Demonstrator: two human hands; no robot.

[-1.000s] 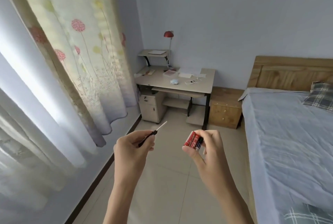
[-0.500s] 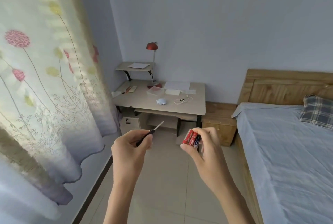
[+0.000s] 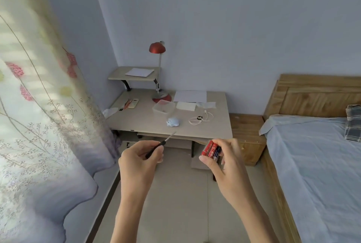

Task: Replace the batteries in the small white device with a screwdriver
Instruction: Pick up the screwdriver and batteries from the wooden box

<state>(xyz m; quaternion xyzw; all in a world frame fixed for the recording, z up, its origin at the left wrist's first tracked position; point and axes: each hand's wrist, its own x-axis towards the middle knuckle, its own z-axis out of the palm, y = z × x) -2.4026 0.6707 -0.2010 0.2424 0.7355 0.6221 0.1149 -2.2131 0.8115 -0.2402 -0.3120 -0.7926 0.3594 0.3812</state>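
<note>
My left hand [image 3: 139,161] pinches a small screwdriver [image 3: 162,144] with a black handle, its thin metal shaft pointing up and to the right. My right hand [image 3: 224,161] grips a pair of red batteries [image 3: 211,150] between thumb and fingers. Both hands are raised in front of me above the floor, short of the desk [image 3: 140,123]. A small white, pale-blue-tinted device [image 3: 173,122] lies on the desk near its front edge, just beyond the screwdriver tip.
On the desk stand a red lamp [image 3: 157,48], a clear plastic box [image 3: 163,107], papers [image 3: 190,96], a white cable [image 3: 199,118] and a calculator [image 3: 133,103]. A flowered curtain [image 3: 39,115] hangs at left, a wooden nightstand [image 3: 247,135] and a bed [image 3: 316,164] at right.
The view has come closer to the desk, which now looks larger and nearer. Both hands keep their grips on the screwdriver and the batteries.
</note>
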